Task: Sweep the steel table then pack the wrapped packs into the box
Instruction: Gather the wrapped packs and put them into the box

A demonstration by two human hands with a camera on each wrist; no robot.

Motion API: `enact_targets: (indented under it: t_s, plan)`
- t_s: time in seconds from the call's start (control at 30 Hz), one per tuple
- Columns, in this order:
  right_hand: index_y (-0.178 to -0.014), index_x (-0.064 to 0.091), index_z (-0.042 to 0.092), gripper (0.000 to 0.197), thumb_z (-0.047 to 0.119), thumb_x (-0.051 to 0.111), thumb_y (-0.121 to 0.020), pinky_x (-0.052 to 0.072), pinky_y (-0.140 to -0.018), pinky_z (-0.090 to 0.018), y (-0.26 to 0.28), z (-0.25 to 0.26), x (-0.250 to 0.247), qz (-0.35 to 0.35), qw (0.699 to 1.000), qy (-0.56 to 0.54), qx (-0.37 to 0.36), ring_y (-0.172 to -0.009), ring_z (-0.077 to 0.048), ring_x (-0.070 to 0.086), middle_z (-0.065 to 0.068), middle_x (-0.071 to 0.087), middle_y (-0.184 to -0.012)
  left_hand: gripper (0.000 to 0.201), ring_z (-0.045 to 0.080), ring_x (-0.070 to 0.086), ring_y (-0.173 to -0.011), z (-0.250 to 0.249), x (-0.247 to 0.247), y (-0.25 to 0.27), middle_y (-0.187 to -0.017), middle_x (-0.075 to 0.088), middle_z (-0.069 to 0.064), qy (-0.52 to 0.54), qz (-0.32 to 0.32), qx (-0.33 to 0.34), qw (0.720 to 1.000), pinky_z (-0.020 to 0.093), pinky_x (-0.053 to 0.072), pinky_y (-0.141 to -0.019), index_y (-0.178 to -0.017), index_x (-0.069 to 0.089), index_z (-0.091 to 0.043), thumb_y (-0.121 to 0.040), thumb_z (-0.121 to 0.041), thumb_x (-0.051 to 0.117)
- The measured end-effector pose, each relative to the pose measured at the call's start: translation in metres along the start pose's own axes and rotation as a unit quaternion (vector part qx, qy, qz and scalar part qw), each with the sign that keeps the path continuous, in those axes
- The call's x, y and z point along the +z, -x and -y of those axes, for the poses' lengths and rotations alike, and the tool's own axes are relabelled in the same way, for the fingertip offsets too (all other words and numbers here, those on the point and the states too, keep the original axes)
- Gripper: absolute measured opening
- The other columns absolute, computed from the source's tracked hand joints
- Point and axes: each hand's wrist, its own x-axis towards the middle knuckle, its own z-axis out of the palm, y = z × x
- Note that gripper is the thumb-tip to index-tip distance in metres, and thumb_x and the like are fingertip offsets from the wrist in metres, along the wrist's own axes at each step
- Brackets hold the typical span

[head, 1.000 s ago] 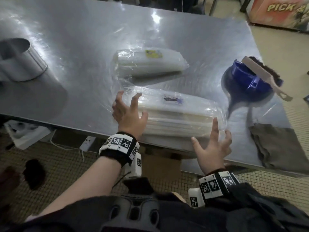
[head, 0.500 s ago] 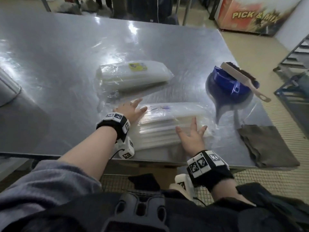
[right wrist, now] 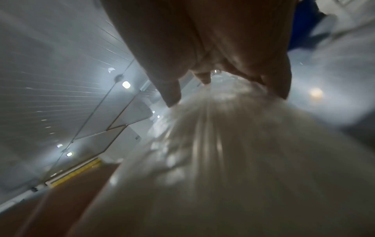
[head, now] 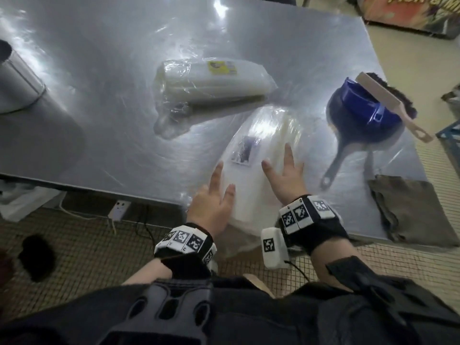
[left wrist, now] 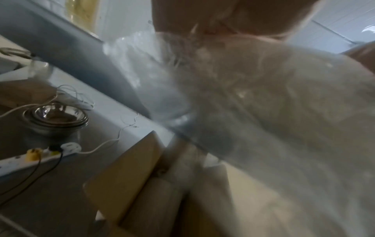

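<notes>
Both hands lie flat, fingers spread, on the near wrapped pack [head: 258, 168], left hand [head: 214, 205] at its left edge, right hand [head: 286, 175] on top; pack overhangs the steel table's [head: 99, 70] near edge.

The orange sign [head: 420, 8] at the top right edge of the head view reads "PICK & M", cut off by the frame. The yellow label [head: 222, 66] on the far pack and the dark label [head: 245, 150] on the near pack are too blurred to read.
</notes>
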Motion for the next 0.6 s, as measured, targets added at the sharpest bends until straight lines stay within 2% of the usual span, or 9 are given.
enact_targets:
  t_s: [0.07, 0.17, 0.3, 0.33, 0.4, 0.47, 0.5, 0.57, 0.6]
  plan:
    - [-0.151, -0.004, 0.044, 0.077, 0.053, 0.046, -0.094, 0.014, -0.118, -0.049, 0.024, -0.019, 0.01, 0.004, 1.0, -0.016, -0.006, -0.149, -0.034, 0.006, -0.017, -0.003, -0.162, 0.059, 0.028, 0.055, -0.1, 0.002, 0.008, 0.014, -0.114, 0.055, 0.015, 0.015, -0.03, 0.024, 0.999, 0.048, 0.041, -0.097, -0.145, -0.001, -0.048, -0.094, -0.055, 0.028]
    - [-0.15, -0.002, 0.048, 0.076, 0.053, 0.047, -0.093, 0.03, -0.112, -0.047, 0.054, -0.04, 0.015, 0.023, 0.999, -0.043, -0.019, -0.136, -0.035, 0.034, -0.016, 0.022, -0.15, 0.066, 0.021, 0.055, -0.102, 0.009, 0.015, 0.033, -0.124, 0.055, 0.011, 0.089, -0.085, 0.07, 0.99, 0.038, 0.045, -0.09, -0.146, 0.018, -0.04, -0.086, -0.061, 0.033]
    - [-0.15, 0.003, 0.049, 0.073, 0.052, 0.048, -0.093, 0.032, -0.11, -0.048, 0.074, -0.047, 0.013, 0.032, 0.995, -0.074, -0.051, -0.137, -0.035, 0.031, -0.013, 0.017, -0.15, 0.065, 0.007, 0.049, -0.098, -0.004, 0.025, 0.047, -0.125, 0.047, 0.008, 0.166, -0.143, 0.104, 0.97, 0.008, 0.039, -0.066, -0.133, 0.041, -0.021, -0.079, -0.058, 0.037]
    - [-0.151, 0.007, 0.047, 0.071, 0.051, 0.048, -0.093, 0.032, -0.109, -0.045, 0.077, -0.047, 0.011, 0.02, 0.994, -0.077, -0.068, -0.136, -0.033, 0.031, -0.012, 0.016, -0.149, 0.065, 0.003, 0.046, -0.094, -0.011, 0.025, 0.047, -0.123, 0.043, 0.007, 0.176, -0.16, 0.107, 0.965, 0.007, 0.039, -0.064, -0.129, 0.044, -0.017, -0.078, -0.057, 0.039]
    - [-0.151, 0.015, 0.041, 0.07, 0.047, 0.053, -0.093, 0.031, -0.107, -0.036, 0.08, -0.045, 0.005, -0.012, 0.991, -0.084, -0.104, -0.126, -0.022, 0.033, -0.009, 0.016, -0.146, 0.063, 0.001, 0.044, -0.097, -0.022, 0.021, 0.046, -0.121, 0.037, 0.005, 0.194, -0.192, 0.11, 0.956, 0.017, 0.047, -0.07, -0.123, 0.049, -0.013, -0.077, -0.056, 0.041]
    - [-0.151, 0.02, 0.04, 0.068, 0.043, 0.056, -0.093, 0.029, -0.104, -0.03, 0.083, -0.038, -0.004, -0.041, 0.985, -0.078, -0.145, -0.122, -0.012, 0.027, -0.008, 0.01, -0.15, 0.057, 0.015, 0.046, -0.11, -0.032, 0.015, 0.044, -0.13, 0.035, 0.007, 0.203, -0.225, 0.125, 0.945, 0.036, 0.054, -0.074, -0.122, 0.049, -0.016, -0.08, -0.055, 0.044]
    - [-0.15, 0.021, 0.041, 0.067, 0.041, 0.056, -0.093, 0.027, -0.104, -0.03, 0.084, -0.034, -0.009, -0.054, 0.981, -0.071, -0.17, -0.127, -0.012, 0.025, -0.008, 0.006, -0.154, 0.056, 0.018, 0.044, -0.117, -0.039, 0.011, 0.043, -0.136, 0.034, 0.008, 0.199, -0.24, 0.144, 0.939, 0.036, 0.052, -0.082, -0.124, 0.047, -0.018, -0.083, -0.056, 0.045]
    - [-0.15, 0.025, 0.041, 0.061, 0.039, 0.054, -0.095, 0.023, -0.107, -0.03, 0.087, -0.023, -0.021, -0.079, 0.968, -0.064, -0.228, -0.142, -0.016, 0.017, -0.006, 0.002, -0.16, 0.061, 0.012, 0.041, -0.122, -0.054, 0.003, 0.043, -0.14, 0.039, 0.007, 0.183, -0.255, 0.192, 0.93, 0.012, 0.037, -0.097, -0.13, 0.042, -0.019, -0.087, -0.063, 0.039]
    - [-0.149, 0.028, 0.039, 0.057, 0.039, 0.051, -0.097, 0.021, -0.11, -0.031, 0.087, -0.018, -0.026, -0.092, 0.959, -0.066, -0.259, -0.145, -0.017, 0.015, -0.005, 0.005, -0.161, 0.065, 0.009, 0.043, -0.12, -0.063, -0.002, 0.044, -0.138, 0.044, 0.007, 0.185, -0.251, 0.21, 0.927, 0.002, 0.031, -0.093, -0.132, 0.04, -0.018, -0.088, -0.065, 0.035]
